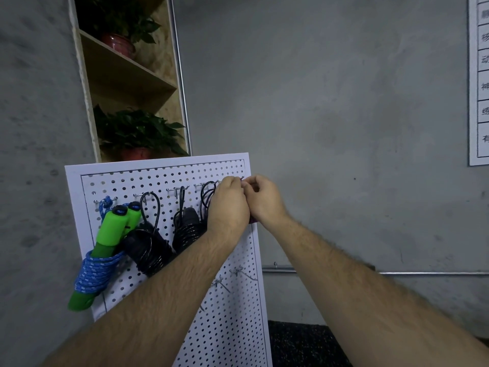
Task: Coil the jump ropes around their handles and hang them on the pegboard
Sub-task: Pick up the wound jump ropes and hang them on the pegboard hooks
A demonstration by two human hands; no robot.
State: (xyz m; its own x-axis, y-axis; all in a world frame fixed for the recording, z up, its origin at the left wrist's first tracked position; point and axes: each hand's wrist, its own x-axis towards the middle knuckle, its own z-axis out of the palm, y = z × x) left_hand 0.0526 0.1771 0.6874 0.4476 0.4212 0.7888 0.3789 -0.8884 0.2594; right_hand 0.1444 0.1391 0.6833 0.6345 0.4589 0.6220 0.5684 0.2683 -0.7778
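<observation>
Left hand (229,205) and right hand (264,200), fingers curled, pinch a mostly hidden purple rope (253,221) at the pegboard (238,313) one o'clock corner.

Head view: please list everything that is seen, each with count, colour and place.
pegboard: one, white, against the grey wall
green-handled jump rope: one, blue cord, hung far left on board
black jump ropes: three, hung along top row, the third partly hidden
purple rope: one, mostly hidden, at top right hook
empty hooks: at least two, metal, lower right of board
shelf: one, wooden, above board
potted plants: two, green, on shelf
wall chart: one, white, right edge
left hand: one, curled on purple rope
right hand: one, pinches purple rope
</observation>
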